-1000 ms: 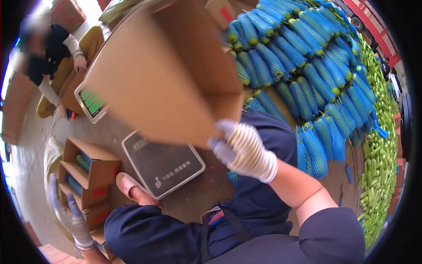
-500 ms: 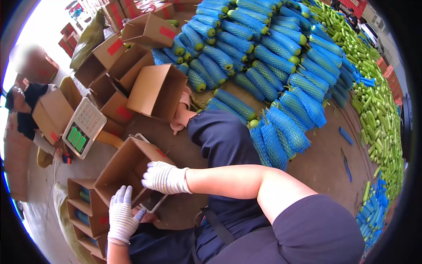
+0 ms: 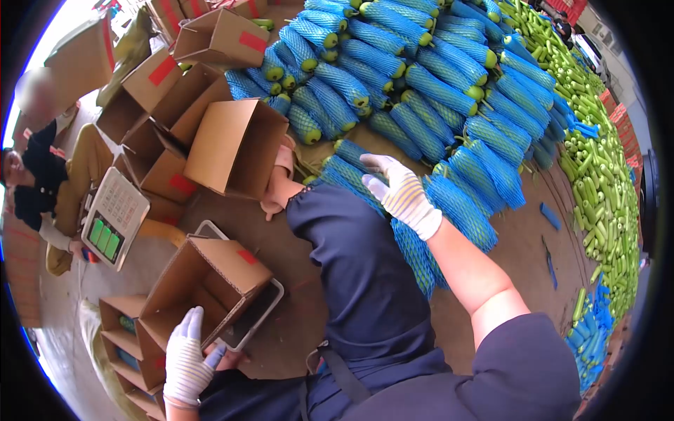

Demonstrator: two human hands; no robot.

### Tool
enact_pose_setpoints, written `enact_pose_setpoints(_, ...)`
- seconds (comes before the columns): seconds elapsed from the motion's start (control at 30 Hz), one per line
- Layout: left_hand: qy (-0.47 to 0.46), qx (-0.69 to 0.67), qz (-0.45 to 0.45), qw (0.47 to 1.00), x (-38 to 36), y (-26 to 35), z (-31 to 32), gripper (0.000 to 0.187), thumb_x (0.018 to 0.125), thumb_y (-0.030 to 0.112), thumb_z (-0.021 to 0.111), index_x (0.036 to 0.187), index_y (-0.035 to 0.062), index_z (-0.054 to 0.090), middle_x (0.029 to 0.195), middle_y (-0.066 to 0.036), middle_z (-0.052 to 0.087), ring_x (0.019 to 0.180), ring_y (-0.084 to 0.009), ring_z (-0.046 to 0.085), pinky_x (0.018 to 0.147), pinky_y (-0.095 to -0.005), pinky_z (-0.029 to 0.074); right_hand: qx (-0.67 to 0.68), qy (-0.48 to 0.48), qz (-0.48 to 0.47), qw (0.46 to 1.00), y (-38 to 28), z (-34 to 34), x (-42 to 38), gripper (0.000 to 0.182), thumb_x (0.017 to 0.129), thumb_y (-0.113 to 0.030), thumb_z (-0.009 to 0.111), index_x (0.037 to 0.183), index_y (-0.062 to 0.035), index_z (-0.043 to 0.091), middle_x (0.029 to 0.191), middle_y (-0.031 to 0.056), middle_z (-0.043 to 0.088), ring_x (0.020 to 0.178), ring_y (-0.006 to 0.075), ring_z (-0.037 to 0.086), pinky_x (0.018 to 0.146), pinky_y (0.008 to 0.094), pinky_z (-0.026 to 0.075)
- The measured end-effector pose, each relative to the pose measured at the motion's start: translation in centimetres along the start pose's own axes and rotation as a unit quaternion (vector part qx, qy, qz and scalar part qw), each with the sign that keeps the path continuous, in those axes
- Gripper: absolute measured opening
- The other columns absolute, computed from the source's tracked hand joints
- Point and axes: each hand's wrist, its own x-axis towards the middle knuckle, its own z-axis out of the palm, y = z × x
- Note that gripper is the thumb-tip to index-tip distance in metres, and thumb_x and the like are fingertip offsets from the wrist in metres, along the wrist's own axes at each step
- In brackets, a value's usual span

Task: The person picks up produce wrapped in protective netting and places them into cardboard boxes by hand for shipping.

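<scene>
My left hand [image 3: 188, 361], in a striped white glove, rests at the near side of an upturned cardboard box [image 3: 203, 281], fingers stretched and thumb apart. The box's open side faces me and its inside looks bare. Under it shows the metal-rimmed platform [image 3: 270, 309] of a scale. My right hand [image 3: 406, 196], gloved alike, is held with fingers apart over a row of green gourds in blue foam nets [image 3: 460, 210]. Nothing is in its grasp. Its fingertips overlap the netted gourds just beyond my knee.
The scale's display unit [image 3: 116, 217] with green digits stands left. Open cartons [image 3: 235, 147] crowd beyond my foot; more boxes [image 3: 130, 344] with netted gourds stand lower left. A co-worker [image 3: 42, 175] sits far left. Loose green gourds [image 3: 597, 189] heap along the right.
My right hand has left the box and swung up and right to the netted gourds, its fingers opening. My left hand stays by the box. The carton before the co-worker's chest is gone from there.
</scene>
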Motion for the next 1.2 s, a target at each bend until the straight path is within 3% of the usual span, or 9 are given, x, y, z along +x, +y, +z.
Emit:
enact_pose_setpoints(0.23, 0.027, -0.112, -0.043, 0.992, 1.6, -1.5, -1.2, 0.066, 0.085, 0.025, 0.068, 0.142, 0.0004, 0.044, 0.142, -0.02, 0.049, 0.13, -0.0379, 0.047, 0.111, -0.0411, 0.034, -0.055, -0.131, 0.054, 0.988, 9.7, 8.7, 13.5, 0.053, 0.088, -0.028, 0.066, 0.131, -0.0009, 0.054, 0.122, 0.0204, 0.063, 0.115, 0.0329, 0.061, 0.098, 0.0395, 0.048)
enact_pose_setpoints(0.27, 0.025, -0.081, -0.049, 0.995, 2.4, -0.7, -2.6, 0.05, 0.1, 0.026, 0.055, 0.142, 0.002, 0.045, 0.141, -0.017, 0.052, 0.128, -0.0331, 0.051, 0.108, -0.0423, 0.039, -0.175, -0.135, 0.059, 0.974, 11.8, 10.2, 15.4, 0.06, 0.087, -0.032, 0.066, 0.135, -0.0012, 0.05, 0.126, 0.021, 0.061, 0.118, 0.0335, 0.059, 0.099, 0.0409, 0.047)
enact_pose_setpoints(0.3, 0.04, -0.088, -0.065, 0.993, 2.8, -0.9, -3.0, 0.048, 0.099, 0.025, 0.057, 0.14, 0.0001, 0.048, 0.139, -0.018, 0.054, 0.127, -0.0321, 0.052, 0.108, -0.0409, 0.039, -0.292, -0.136, 0.059, 0.945, 12.9, 11.4, 17.4, 0.067, 0.086, -0.037, 0.066, 0.14, -0.0016, 0.045, 0.13, 0.0217, 0.058, 0.121, 0.0342, 0.057, 0.1, 0.0424, 0.047)
enact_pose_setpoints(0.47, 0.083, -0.123, -0.143, 0.979, 4.1, -3.4, -3.2, 0.046, 0.099, 0.023, 0.057, 0.137, -0.0021, 0.051, 0.136, -0.017, 0.057, 0.125, -0.0314, 0.054, 0.107, -0.0398, 0.039, -0.348, -0.149, 0.194, 0.905, 17.6, 18.5, 23.5, 0.084, 0.079, -0.045, 0.073, 0.143, -0.004, 0.039, 0.138, 0.022, 0.049, 0.124, 0.0362, 0.054, 0.103, 0.0447, 0.046)
enact_pose_setpoints(0.53, 0.087, -0.108, -0.162, 0.977, 5.2, -4.0, -3.3, 0.045, 0.1, 0.024, 0.056, 0.136, -0.0018, 0.052, 0.136, -0.018, 0.057, 0.124, -0.0315, 0.054, 0.108, -0.0401, 0.038, -0.329, -0.022, 0.326, 0.886, 16.6, 21.6, 24.5, 0.085, 0.07, -0.046, 0.08, 0.136, -0.0047, 0.045, 0.134, 0.0206, 0.049, 0.124, 0.0371, 0.051, 0.102, 0.0456, 0.047)
enact_pose_setpoints(0.87, 0.094, -0.109, -0.161, 0.976, 6.0, -4.4, -4.5, 0.051, 0.1, 0.028, 0.056, 0.137, -0.0061, 0.05, 0.137, -0.02, 0.056, 0.126, -0.0324, 0.052, 0.109, -0.0404, 0.035, -0.296, -0.071, 0.34, 0.89, 19.3, 21.0, 25.8, 0.099, 0.068, -0.046, 0.081, 0.144, -0.0027, 0.035, 0.131, 0.0207, 0.056, 0.122, 0.0339, 0.058, 0.102, 0.0411, 0.047)
enact_pose_setpoints(0.97, 0.094, -0.186, -0.184, 0.961, 5.6, -3.6, -4.7, 0.056, 0.099, 0.03, 0.057, 0.142, -0.004, 0.044, 0.143, -0.019, 0.05, 0.132, -0.0318, 0.047, 0.113, -0.041, 0.032, 0.057, -0.079, 0.367, 0.925, 17.7, 15.4, 22.3, 0.085, 0.074, -0.046, 0.077, 0.14, -0.0038, 0.045, 0.127, 0.0152, 0.062, 0.116, 0.0272, 0.061, 0.098, 0.0429, 0.049)
enact_pose_setpoints(1.07, -0.001, -0.142, -0.155, 0.978, 5.5, -2.8, -4.6, 0.058, 0.098, 0.031, 0.059, 0.144, -0.0004, 0.042, 0.147, -0.018, 0.046, 0.135, -0.0319, 0.044, 0.114, -0.0418, 0.03, 0.417, -0.144, 0.397, 0.805, 17.7, 9.8, 15.3, 0.069, 0.083, -0.043, 0.071, 0.138, -0.007, 0.05, 0.129, 0.0113, 0.062, 0.111, 0.026, 0.063, 0.096, 0.0478, 0.05)
enact_pose_setpoints(1.2, -0.048, -0.129, -0.123, 0.983, 4.4, -1.7, -3.8, 0.057, 0.099, 0.03, 0.058, 0.146, 0.0039, 0.041, 0.149, -0.016, 0.043, 0.137, -0.0321, 0.041, 0.114, -0.0409, 0.03, 0.568, -0.089, 0.4, 0.713, 12.6, 4.3, 6.6, 0.058, 0.083, -0.039, 0.074, 0.128, -0.0082, 0.056, 0.125, 0.0095, 0.065, 0.111, 0.0256, 0.064, 0.092, 0.0496, 0.052)
